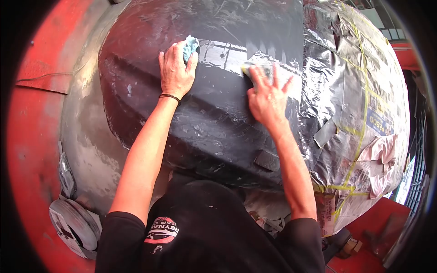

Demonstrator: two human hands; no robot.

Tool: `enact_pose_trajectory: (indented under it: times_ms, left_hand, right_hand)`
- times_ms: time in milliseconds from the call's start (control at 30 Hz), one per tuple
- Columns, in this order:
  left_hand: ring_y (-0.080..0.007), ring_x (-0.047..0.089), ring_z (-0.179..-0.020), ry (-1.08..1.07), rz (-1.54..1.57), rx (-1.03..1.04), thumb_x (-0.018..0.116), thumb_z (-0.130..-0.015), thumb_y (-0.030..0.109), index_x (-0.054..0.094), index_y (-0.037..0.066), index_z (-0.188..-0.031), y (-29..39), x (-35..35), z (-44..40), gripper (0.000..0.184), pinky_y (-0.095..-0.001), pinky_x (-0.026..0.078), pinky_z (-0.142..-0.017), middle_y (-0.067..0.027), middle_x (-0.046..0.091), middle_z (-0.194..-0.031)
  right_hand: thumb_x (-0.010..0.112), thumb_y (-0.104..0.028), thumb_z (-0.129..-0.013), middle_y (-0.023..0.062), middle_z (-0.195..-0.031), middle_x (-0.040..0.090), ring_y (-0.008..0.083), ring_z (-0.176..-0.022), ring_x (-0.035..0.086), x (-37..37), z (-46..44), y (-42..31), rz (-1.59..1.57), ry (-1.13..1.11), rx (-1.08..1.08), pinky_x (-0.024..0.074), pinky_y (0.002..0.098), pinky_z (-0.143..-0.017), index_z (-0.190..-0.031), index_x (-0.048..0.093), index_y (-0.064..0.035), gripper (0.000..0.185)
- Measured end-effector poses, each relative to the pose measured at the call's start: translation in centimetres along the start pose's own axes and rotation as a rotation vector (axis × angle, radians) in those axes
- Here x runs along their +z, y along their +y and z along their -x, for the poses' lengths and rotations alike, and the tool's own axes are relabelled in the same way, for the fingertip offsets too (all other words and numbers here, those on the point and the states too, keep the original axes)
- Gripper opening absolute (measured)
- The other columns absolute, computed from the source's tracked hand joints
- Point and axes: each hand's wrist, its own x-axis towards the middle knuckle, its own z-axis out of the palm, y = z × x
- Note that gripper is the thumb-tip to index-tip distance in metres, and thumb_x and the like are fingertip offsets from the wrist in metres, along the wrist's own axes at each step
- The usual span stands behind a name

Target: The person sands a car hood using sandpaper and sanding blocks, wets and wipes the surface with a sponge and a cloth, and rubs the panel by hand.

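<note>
My left hand (176,72) is closed around a crumpled light-blue cloth or sponge (190,47), near the upper middle of a wet, dark grey car panel (218,98). Farther right, my right hand (267,94) lies on the same panel with its fingers spread and slightly blurred. A thin yellowish edge (246,70) shows at its fingertips; what it belongs to is mostly hidden. Water streaks and bright reflections cover the surface between the hands. A dark rectangular pad (267,160) rests on the panel's near side, below my right hand.
Black plastic and newspaper masking (378,100) with yellow tape covers the right side. On it lie a small grey sheet (325,133) and a pale crumpled cloth (380,152). A bare, greyish body section (91,150) curves at left. Grey discs (75,223) sit lower left.
</note>
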Motion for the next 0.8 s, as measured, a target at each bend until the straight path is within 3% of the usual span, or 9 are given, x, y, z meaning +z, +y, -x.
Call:
enact_pose_trajectory:
  times_ms: [33, 167, 300, 333, 433, 533, 667, 733, 800]
  left_hand:
    - [-0.0373, 0.063, -0.139, -0.014, 0.005, -0.014, 0.073, -0.107, 0.034, 0.059, 0.015, -0.148, 0.0, 0.0, -0.1, 0.048, -0.0688, 0.037, -0.124, -0.0144, 0.07, -0.141]
    - [-0.0384, 0.062, -0.141, -0.029, 0.007, -0.014, 0.073, -0.108, 0.034, 0.058, 0.015, -0.149, -0.1, -0.1, 0.0, 0.048, -0.0695, 0.036, -0.124, -0.0145, 0.07, -0.141]
    - [-0.0388, 0.062, -0.14, -0.022, 0.02, -0.015, 0.072, -0.108, 0.035, 0.058, 0.015, -0.149, 0.0, -0.2, -0.2, 0.048, -0.0704, 0.035, -0.124, -0.0139, 0.069, -0.141]
    - [-0.0388, 0.062, -0.14, -0.035, 0.024, -0.02, 0.072, -0.108, 0.035, 0.058, 0.015, -0.149, 0.0, -0.2, -0.1, 0.048, -0.0705, 0.035, -0.124, -0.0138, 0.069, -0.141]
    - [-0.0339, 0.067, -0.131, 0.012, -0.028, 0.018, 0.073, -0.109, 0.033, 0.061, 0.013, -0.147, 0.0, -0.1, -0.2, 0.044, -0.0562, 0.04, -0.119, -0.0108, 0.072, -0.14]
    - [-0.034, 0.067, -0.13, 0.023, -0.043, 0.022, 0.073, -0.109, 0.032, 0.062, 0.013, -0.146, 0.2, -0.2, -0.1, 0.044, -0.055, 0.041, -0.117, -0.0112, 0.072, -0.139]
    - [-0.0347, 0.066, -0.131, 0.01, -0.022, 0.03, 0.072, -0.109, 0.033, 0.061, 0.013, -0.147, -0.1, -0.2, 0.1, 0.044, -0.057, 0.041, -0.118, -0.0114, 0.072, -0.139]
    - [-0.0349, 0.066, -0.131, 0.027, -0.019, 0.034, 0.072, -0.11, 0.033, 0.061, 0.013, -0.147, 0.0, -0.1, -0.2, 0.044, -0.0576, 0.041, -0.118, -0.0114, 0.072, -0.139]
    - [-0.035, 0.066, -0.13, 0.028, -0.02, 0.044, 0.072, -0.11, 0.033, 0.061, 0.013, -0.147, 0.1, -0.1, -0.5, 0.044, -0.0573, 0.041, -0.118, -0.0116, 0.072, -0.139]
  right_hand:
    - [0.073, -0.029, -0.101, -0.005, -0.173, 0.055, 0.0428, -0.171, 0.028, -0.1, 0.3, 0.1, -0.127, 0.034, -0.083, 0.0023, 0.0893, -0.128, -0.167, 0.056, -0.0261, 0.068]
    - [0.076, -0.034, -0.099, -0.0012, -0.173, 0.056, 0.0417, -0.172, 0.028, -0.7, -0.2, 3.4, 0.077, 0.046, 0.063, 0.0036, 0.0885, -0.129, -0.166, 0.056, -0.0209, 0.072]
    - [0.074, -0.031, -0.102, -0.0083, -0.171, 0.058, 0.0424, -0.173, 0.025, -0.4, 0.5, 0.5, 0.021, -0.021, -0.023, 0.0044, 0.0885, -0.129, -0.168, 0.055, -0.028, 0.069]
    - [0.074, -0.032, -0.102, -0.0057, -0.171, 0.058, 0.0447, -0.172, 0.025, -1.6, 0.4, 1.5, 0.018, -0.021, 0.007, 0.0027, 0.0882, -0.129, -0.168, 0.055, -0.0256, 0.07]
    - [0.073, -0.032, -0.102, -0.0035, -0.172, 0.058, 0.0489, -0.17, 0.028, -1.1, -0.3, 2.3, 0.069, 0.019, 0.106, 0.0014, 0.0882, -0.129, -0.168, 0.055, -0.0239, 0.069]
    - [0.074, -0.029, -0.099, -0.0037, -0.17, 0.059, 0.0485, -0.169, 0.032, -0.4, 1.1, 0.0, -0.057, 0.024, -0.036, 0.0008, 0.089, -0.129, -0.167, 0.055, -0.0248, 0.071]
    - [0.067, -0.029, -0.105, -0.0021, -0.171, 0.059, 0.0461, -0.17, 0.029, -0.9, -0.4, 2.8, 0.052, 0.058, 0.122, 0.0034, 0.0894, -0.128, -0.168, 0.054, -0.0242, 0.064]
    - [0.062, -0.04, -0.109, 0.0049, -0.176, 0.052, 0.0487, -0.171, 0.025, 0.0, 1.0, 0.5, 0.029, -0.004, 0.091, 0.0014, 0.0889, -0.128, -0.171, 0.05, -0.0179, 0.066]
    - [0.059, -0.049, -0.112, 0.0034, -0.178, 0.048, 0.049, -0.172, 0.022, 0.9, 3.6, -2.3, -0.053, 0.054, 0.054, -0.0007, 0.088, -0.128, -0.173, 0.048, -0.0194, 0.068]
